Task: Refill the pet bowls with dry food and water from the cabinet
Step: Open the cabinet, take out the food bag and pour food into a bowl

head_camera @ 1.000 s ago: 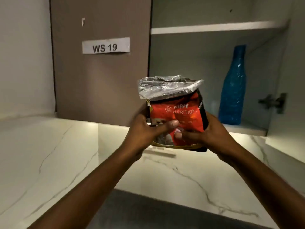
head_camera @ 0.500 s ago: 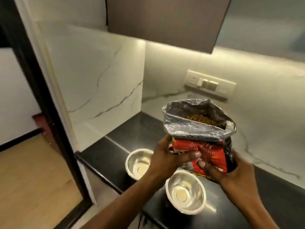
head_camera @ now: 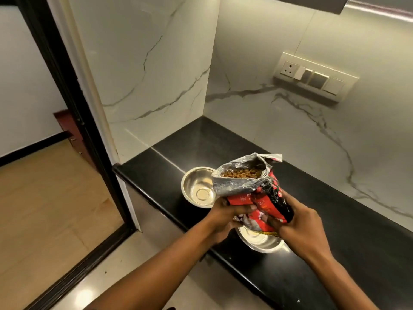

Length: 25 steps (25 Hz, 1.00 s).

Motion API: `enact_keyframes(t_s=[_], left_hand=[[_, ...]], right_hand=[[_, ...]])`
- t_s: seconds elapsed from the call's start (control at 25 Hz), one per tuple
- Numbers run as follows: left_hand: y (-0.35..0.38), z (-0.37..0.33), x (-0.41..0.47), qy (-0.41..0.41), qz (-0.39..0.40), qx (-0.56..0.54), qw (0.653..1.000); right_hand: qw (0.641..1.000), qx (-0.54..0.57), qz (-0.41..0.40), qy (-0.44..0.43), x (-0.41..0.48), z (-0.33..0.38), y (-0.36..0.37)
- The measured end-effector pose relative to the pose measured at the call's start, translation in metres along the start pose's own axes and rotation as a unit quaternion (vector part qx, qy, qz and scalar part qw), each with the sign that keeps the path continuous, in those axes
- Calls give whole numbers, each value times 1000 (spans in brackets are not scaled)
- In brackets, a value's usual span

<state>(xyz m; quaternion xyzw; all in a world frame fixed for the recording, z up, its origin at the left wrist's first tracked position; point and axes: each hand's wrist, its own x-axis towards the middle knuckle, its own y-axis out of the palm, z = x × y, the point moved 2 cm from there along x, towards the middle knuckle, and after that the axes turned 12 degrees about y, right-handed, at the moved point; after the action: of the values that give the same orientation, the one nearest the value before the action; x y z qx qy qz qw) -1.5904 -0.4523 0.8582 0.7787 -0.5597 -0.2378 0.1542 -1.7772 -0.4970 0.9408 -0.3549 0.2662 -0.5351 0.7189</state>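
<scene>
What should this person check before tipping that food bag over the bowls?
1. Bag mouth open: ok, the dry food bag has its foil top folded back and kibble shows.
2. Grip: ok, left hand and right hand both clasp its lower half.
3. Far bowl empty and upright: ok.
4. Near bowl empty: cannot tell, the bag hides most of it.
5. Bowls fully on the black countertop: ok, though both stand near its front edge.

2 steel bowls [head_camera: 199, 189] [head_camera: 261, 240], 1 open food bag [head_camera: 252, 191], 2 hands [head_camera: 223, 218] [head_camera: 297, 222], 1 switch panel [head_camera: 315, 78].
</scene>
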Motion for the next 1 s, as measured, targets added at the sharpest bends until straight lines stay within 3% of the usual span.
enact_keyframes(t_s=[0.4, 1.0], left_hand=[[3, 25, 22, -117, -6, -46, 992], [3, 30, 26, -132, 2, -89, 987]], right_hand=[[985, -170, -34, -12, 2, 15, 4], [972, -232, -17, -31, 4, 34, -3]])
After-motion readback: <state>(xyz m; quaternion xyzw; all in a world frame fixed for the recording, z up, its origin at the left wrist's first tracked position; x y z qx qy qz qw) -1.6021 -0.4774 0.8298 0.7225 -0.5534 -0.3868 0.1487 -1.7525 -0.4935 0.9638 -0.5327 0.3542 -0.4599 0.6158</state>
